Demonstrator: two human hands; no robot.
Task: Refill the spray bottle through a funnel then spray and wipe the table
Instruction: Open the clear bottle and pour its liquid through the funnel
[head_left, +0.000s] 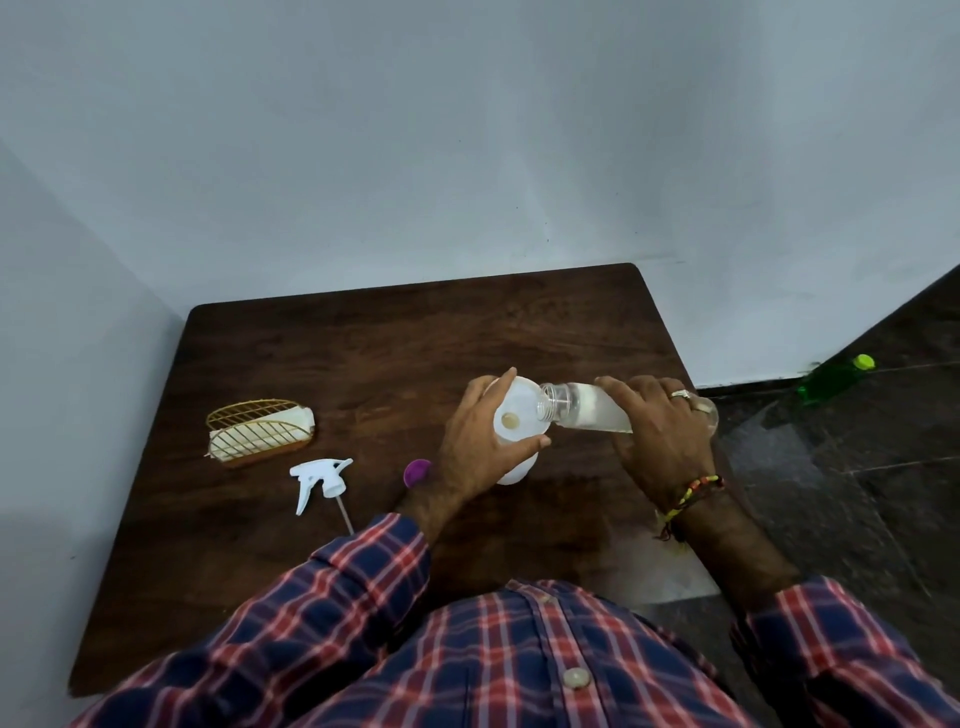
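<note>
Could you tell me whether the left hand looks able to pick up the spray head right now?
Probably not yet: the left hand is holding the funnel, though the spray head lies unobstructed nearby.

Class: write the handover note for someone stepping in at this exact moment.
Left hand grips the white funnel seated on the spray bottle. Right hand holds the clear bottle tipped, mouth over the funnel.
Spray head and purple cap lie on the table; napkin holder far left.
Done: bottle opened, funnel set.
Left: finish pouring, refit spray head, spray, wipe.
</note>
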